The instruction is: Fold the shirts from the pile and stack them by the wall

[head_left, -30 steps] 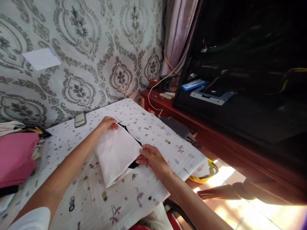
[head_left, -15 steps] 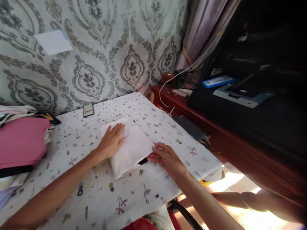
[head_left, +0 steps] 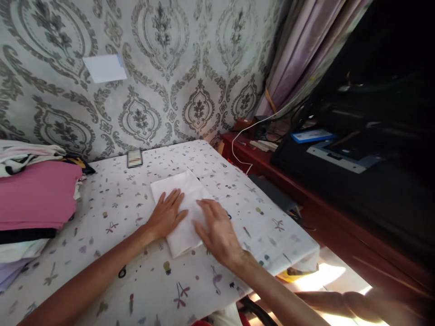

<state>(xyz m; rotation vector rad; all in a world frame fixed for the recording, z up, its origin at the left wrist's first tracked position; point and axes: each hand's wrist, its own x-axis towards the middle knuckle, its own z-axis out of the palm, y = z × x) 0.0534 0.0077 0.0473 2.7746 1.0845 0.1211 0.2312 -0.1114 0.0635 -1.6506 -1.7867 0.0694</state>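
The white cloth (head_left: 190, 197) is lying under the spread left hand (head_left: 166, 215); the right hand (head_left: 219, 232) is curving loosely over its right side.

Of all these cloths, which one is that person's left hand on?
The white folded cloth in the middle of the printed cover. The left hand lies flat on it; the others, including the pink one, are piled at the left.

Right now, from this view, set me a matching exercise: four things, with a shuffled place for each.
1. left hand
2. white folded cloth
3. pink cloth
4. pale sheet

A. on the patterned wall
B. in the stack at picture left
C. palm down on something white
D. on the printed cover, under a hand

Pairs: 1-C, 2-D, 3-B, 4-A
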